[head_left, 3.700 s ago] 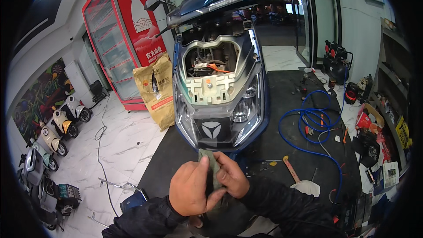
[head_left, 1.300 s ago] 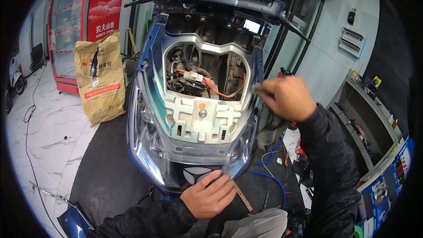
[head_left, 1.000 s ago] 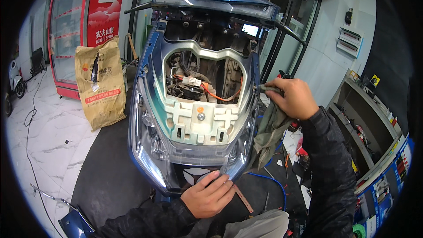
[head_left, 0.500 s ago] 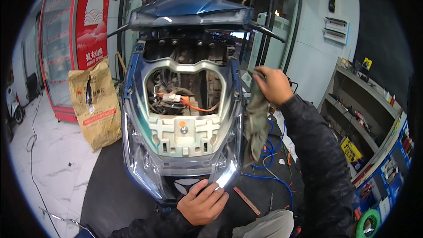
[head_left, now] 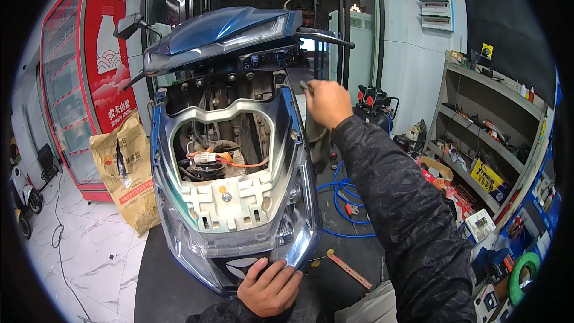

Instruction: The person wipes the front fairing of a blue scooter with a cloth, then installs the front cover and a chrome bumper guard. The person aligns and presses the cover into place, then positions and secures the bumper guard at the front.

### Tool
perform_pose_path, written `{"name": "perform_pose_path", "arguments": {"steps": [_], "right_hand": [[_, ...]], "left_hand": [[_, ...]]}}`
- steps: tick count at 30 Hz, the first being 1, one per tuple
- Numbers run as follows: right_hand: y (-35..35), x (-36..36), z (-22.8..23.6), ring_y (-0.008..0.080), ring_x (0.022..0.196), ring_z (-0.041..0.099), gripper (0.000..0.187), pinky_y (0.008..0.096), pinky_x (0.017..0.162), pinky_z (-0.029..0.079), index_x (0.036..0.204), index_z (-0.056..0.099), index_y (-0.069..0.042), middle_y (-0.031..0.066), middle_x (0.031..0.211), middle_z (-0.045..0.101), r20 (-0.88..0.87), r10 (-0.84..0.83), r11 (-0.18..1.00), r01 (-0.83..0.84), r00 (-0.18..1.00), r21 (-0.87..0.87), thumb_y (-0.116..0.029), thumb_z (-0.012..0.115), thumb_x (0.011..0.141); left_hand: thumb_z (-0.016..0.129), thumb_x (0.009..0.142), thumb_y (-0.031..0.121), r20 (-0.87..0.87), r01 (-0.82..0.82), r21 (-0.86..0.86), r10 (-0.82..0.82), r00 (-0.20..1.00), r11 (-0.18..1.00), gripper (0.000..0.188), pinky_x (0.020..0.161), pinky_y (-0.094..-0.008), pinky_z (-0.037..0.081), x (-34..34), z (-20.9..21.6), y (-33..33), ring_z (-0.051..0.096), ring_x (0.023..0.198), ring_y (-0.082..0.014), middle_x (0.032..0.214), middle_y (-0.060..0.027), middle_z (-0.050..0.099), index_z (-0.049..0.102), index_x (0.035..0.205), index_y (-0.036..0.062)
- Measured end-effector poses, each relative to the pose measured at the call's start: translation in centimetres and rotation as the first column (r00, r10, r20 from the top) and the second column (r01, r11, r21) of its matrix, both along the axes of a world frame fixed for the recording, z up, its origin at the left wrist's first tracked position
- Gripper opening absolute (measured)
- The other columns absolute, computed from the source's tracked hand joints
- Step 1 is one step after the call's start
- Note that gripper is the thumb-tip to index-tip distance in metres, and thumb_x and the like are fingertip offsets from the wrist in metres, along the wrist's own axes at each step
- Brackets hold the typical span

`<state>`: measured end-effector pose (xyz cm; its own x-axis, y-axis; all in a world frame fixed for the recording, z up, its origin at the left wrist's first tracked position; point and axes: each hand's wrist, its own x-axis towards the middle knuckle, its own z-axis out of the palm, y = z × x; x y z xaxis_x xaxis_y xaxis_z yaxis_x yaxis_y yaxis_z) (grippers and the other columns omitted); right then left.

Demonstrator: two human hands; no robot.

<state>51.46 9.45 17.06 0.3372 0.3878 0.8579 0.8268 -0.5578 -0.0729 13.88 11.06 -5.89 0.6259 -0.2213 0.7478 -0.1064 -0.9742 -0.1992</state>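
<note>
While your left hand (head_left: 270,287) rests open on the scooter (head_left: 233,161) nose (bracing you), your right hand (head_left: 327,103) grips a grey rag (head_left: 315,137) at its upper edge.

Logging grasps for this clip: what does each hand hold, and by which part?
The right hand grips a grey rag by its top end. The left hand holds nothing, resting on the scooter's front nose.

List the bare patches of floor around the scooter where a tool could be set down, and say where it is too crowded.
Free: the white tiled floor between the brown sack and the scooter, and the dark mat between the scooter's front and the blue hose. Crowded: the floor below the shelves at right, strewn with boxes, and the scooter's open cavity full of wiring.
</note>
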Motion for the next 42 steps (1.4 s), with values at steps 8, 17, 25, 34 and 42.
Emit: {"name": "perform_pose_path", "arguments": {"steps": [8, 17, 25, 34, 42], "right_hand": [[2.4, -0.1, 0.6, 0.0430, 0.088, 0.077, 0.019, 0.0533, 0.081, 0.062, 0.099, 0.082, -0.008, 0.0200, 0.091, 0.079, 0.080, -0.027, 0.992, 0.037, 0.996, -0.124, -0.023, 0.071, 0.098], [3.2, -1.0, -0.2, 0.0386, 0.086, 0.079, 0.016, 0.0489, 0.078, 0.063, 0.096, 0.080, -0.006, 0.0170, 0.094, 0.079, 0.210, 0.020, 1.000, -0.017, 0.978, -0.016, -0.015, 0.068, 0.092], [2.2, -2.9, -0.5, 0.0407, 0.085, 0.079, 0.015, 0.0487, 0.078, 0.064, 0.091, 0.081, -0.004, 0.0201, 0.092, 0.078, 0.184, -0.014, 0.996, 0.031, 0.983, -0.086, -0.014, 0.070, 0.089], [1.1, -4.0, -1.7, 0.0435, 0.085, 0.077, 0.015, 0.0522, 0.081, 0.063, 0.085, 0.079, -0.001, 0.0235, 0.091, 0.078, 0.114, 0.032, 0.987, -0.014, 0.993, -0.162, -0.012, 0.070, 0.088], [-1.4, -4.5, -4.7, 0.0471, 0.085, 0.074, 0.016, 0.0575, 0.079, 0.060, 0.099, 0.077, -0.002, 0.0244, 0.088, 0.076, 0.096, 0.177, 0.983, -0.172, 0.979, -0.065, -0.013, 0.067, 0.096]], "left_hand": [[0.080, 0.087, 0.029, -0.027, -0.048, 0.014, 0.049, 0.998, 0.999, 0.025, 0.124, -0.0478, 0.036, -0.1, 0.4, -0.4, 0.070, 0.118, -0.0182, 0.113, 0.0041, 0.077, 0.081, 0.111, 0.0200], [0.080, 0.088, 0.029, -0.042, -0.031, 0.006, 0.031, 0.999, 0.999, 0.026, 0.126, -0.0476, 0.035, -0.1, 0.2, -0.2, 0.070, 0.118, -0.0175, 0.114, 0.0040, 0.078, 0.082, 0.112, 0.0208], [0.077, 0.093, 0.029, -0.032, 0.007, -0.011, -0.008, 0.999, 1.000, 0.025, 0.125, -0.0464, 0.036, -0.3, -0.2, 0.3, 0.070, 0.121, -0.0178, 0.116, 0.0027, 0.077, 0.080, 0.115, 0.0188], [0.076, 0.093, 0.029, -0.042, 0.017, -0.007, -0.018, 0.999, 1.000, 0.028, 0.124, -0.0463, 0.038, -0.4, 0.2, 0.3, 0.070, 0.123, -0.0189, 0.117, 0.0012, 0.076, 0.077, 0.118, 0.0161], [0.078, 0.092, 0.028, -0.006, 0.016, 0.025, -0.016, 1.000, 1.000, 0.028, 0.124, -0.0476, 0.039, -0.3, 0.2, 0.3, 0.069, 0.124, -0.0195, 0.117, 0.0001, 0.075, 0.077, 0.117, 0.0155]]}}
